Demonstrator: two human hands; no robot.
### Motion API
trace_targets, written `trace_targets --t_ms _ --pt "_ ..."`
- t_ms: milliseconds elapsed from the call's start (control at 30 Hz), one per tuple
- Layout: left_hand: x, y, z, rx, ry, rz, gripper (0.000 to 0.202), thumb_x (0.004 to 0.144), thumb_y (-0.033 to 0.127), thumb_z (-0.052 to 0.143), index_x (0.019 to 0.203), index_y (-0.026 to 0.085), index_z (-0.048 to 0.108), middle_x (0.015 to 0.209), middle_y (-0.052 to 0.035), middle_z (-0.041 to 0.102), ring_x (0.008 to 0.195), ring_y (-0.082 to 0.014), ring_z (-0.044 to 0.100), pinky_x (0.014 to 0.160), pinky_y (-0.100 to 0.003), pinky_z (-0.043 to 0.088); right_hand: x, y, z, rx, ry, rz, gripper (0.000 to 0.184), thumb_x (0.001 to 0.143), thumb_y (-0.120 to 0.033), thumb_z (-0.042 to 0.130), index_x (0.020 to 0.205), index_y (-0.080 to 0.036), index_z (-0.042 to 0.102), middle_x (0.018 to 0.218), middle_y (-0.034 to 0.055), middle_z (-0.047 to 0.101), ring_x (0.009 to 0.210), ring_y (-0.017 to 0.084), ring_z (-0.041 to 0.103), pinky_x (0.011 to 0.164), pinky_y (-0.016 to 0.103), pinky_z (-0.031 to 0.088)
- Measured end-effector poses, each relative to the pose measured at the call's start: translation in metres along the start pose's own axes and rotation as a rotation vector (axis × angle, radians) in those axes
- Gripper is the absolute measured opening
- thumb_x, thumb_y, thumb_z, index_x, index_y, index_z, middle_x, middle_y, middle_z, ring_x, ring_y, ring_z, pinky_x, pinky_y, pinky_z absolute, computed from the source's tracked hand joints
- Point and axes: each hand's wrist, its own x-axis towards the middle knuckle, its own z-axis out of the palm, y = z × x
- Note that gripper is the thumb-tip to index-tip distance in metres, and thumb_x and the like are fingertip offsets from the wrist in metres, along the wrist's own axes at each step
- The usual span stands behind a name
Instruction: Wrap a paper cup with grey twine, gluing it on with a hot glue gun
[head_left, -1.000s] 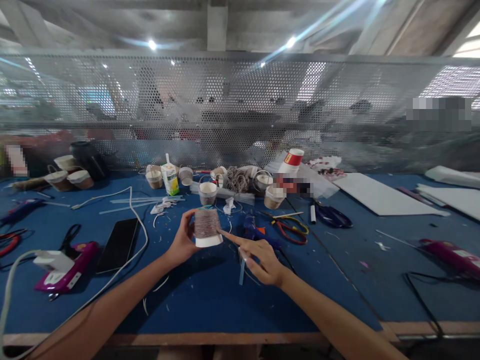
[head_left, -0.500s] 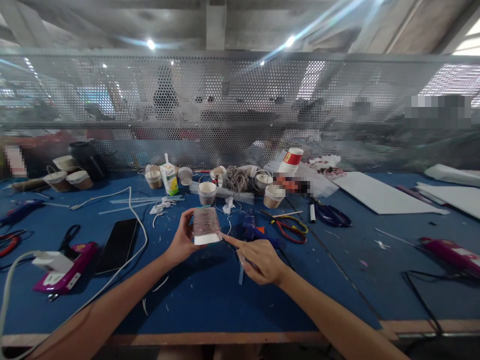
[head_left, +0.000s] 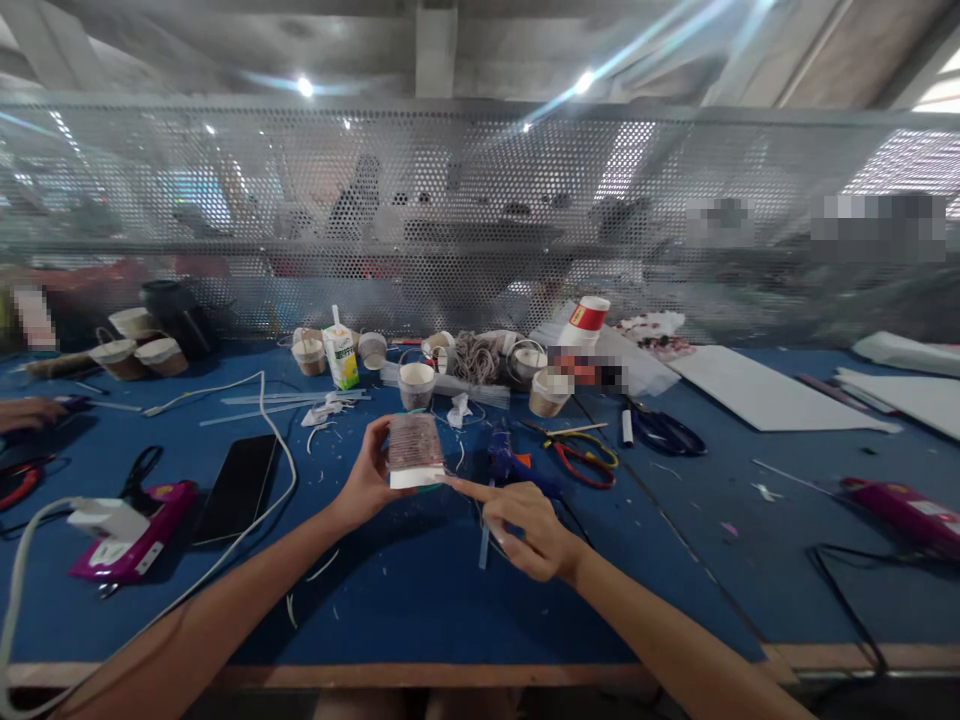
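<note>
My left hand (head_left: 366,478) is wrapped around the left side of a paper cup (head_left: 416,450) above the blue table. Rows of grey-brown cord circle most of the cup's wall, and a plain white band shows along its lower edge. The index finger of my right hand (head_left: 529,525) is stretched out, its tip at the white band's right end; the other fingers are loosely bent, with nothing visible in them. A blue glue gun (head_left: 510,460) lies just behind my right hand. Beyond the held cup stands a cord-wrapped cup with a handle (head_left: 415,386).
Red-and-yellow pliers (head_left: 581,460), scissors (head_left: 667,432) and a white board (head_left: 772,390) lie to the right. Tangled cord (head_left: 478,358) and a drink carton (head_left: 342,357) stand behind. Leftward are a phone (head_left: 238,490), a purple power strip (head_left: 142,545) and another person's hand (head_left: 30,412).
My right index fingertip has shifted slightly left along the cup's white band, and the hand has turned a little. Another person's hand has come into view at the left edge.
</note>
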Motion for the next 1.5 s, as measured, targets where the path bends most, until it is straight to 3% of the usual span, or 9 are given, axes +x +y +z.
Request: trace_targets --t_ms 200,333,467,567,667,800,1067,1333,1500 --pt "-0.001 0.003 0.003 0.008 -0.038 0.006 0.084 0.048 0.035 0.088 0.115 0.026 0.039 0.131 -0.0117 0.049 0.118 -0.0243 0.052 0.097 -0.037 0.045 0.002 -0.003 0.002 0.393 -0.085 0.282 0.034 0.093 -0.045 0.037 0.076 -0.019 0.051 0.117 0.0189 0.066 0.051 0.011 0.059 0.053 0.027 0.048" --pt "-0.001 0.007 0.005 0.025 -0.058 -0.006 0.083 0.049 0.038 0.088 0.115 0.025 0.040 0.134 -0.0135 0.048 0.125 -0.0267 0.048 0.099 -0.038 0.044 -0.001 -0.001 0.004 0.611 0.004 0.408 0.038 0.092 -0.047 0.042 0.072 -0.017 0.054 0.080 0.0110 0.072 0.047 0.013 0.060 0.052 0.029 0.051" --pt "-0.001 0.009 0.004 0.039 -0.070 -0.036 0.086 0.048 0.042 0.088 0.118 0.025 0.039 0.135 -0.0145 0.046 0.124 -0.0286 0.048 0.099 -0.039 0.044 -0.002 0.002 0.006 0.692 0.071 0.468 0.040 0.092 -0.046 0.044 0.066 -0.017 0.057 0.043 0.0002 0.053 0.061 0.021 0.067 0.064 0.033 0.054" --pt "-0.003 0.006 0.001 0.018 -0.141 -0.077 0.097 0.047 0.041 0.088 0.126 0.026 0.034 0.133 -0.0144 0.046 0.124 -0.0306 0.049 0.100 -0.043 0.044 -0.001 0.001 0.006 0.685 0.039 0.483 0.041 0.091 -0.048 0.045 0.066 -0.017 0.057 0.050 0.0029 0.061 0.058 0.020 0.065 0.059 0.032 0.053" --pt "-0.005 0.004 0.000 0.058 -0.194 -0.119 0.109 0.048 0.041 0.088 0.136 0.027 0.025 0.137 -0.0157 0.041 0.126 -0.0329 0.046 0.101 -0.046 0.044 0.000 -0.001 0.004 0.637 -0.041 0.486 0.041 0.090 -0.050 0.046 0.069 -0.016 0.057 0.084 0.0123 0.073 0.047 0.013 0.058 0.044 0.025 0.047" --pt "-0.008 0.007 0.000 0.108 -0.235 -0.116 0.108 0.051 0.041 0.087 0.138 0.025 0.025 0.139 -0.0160 0.039 0.125 -0.0335 0.047 0.103 -0.047 0.042 0.001 -0.002 0.003 0.576 -0.097 0.467 0.040 0.090 -0.049 0.046 0.071 -0.016 0.056 0.113 0.0185 0.068 0.044 0.009 0.054 0.042 0.023 0.045" --pt "-0.010 0.023 -0.001 0.179 -0.336 -0.159 0.095 0.060 0.039 0.082 0.135 0.023 0.026 0.129 -0.0132 0.048 0.119 -0.0308 0.051 0.101 -0.045 0.042 0.000 0.003 0.006 0.372 -0.205 0.376 0.044 0.095 -0.046 0.037 0.073 -0.015 0.059 0.093 0.0130 0.072 0.055 0.012 0.061 0.057 0.025 0.049" --pt "-0.007 0.015 0.000 0.203 -0.157 -0.076 0.093 0.048 0.044 0.086 0.123 0.024 0.034 0.128 -0.0107 0.043 0.121 -0.0301 0.047 0.105 -0.047 0.038 -0.001 0.003 0.005 0.251 -0.150 0.333 0.044 0.097 -0.039 0.035 0.121 -0.012 0.060 0.063 0.0013 0.063 0.049 0.009 0.055 0.052 0.019 0.045" --pt "-0.005 0.012 0.000 0.095 -0.117 -0.047 0.103 0.045 0.055 0.084 0.128 0.027 0.030 0.132 -0.0118 0.042 0.125 -0.0316 0.044 0.105 -0.047 0.039 -0.001 0.005 0.004 0.287 -0.109 0.368 0.044 0.096 -0.036 0.037 0.126 -0.012 0.059 0.063 0.0006 0.063 0.049 0.009 0.055 0.050 0.018 0.044"
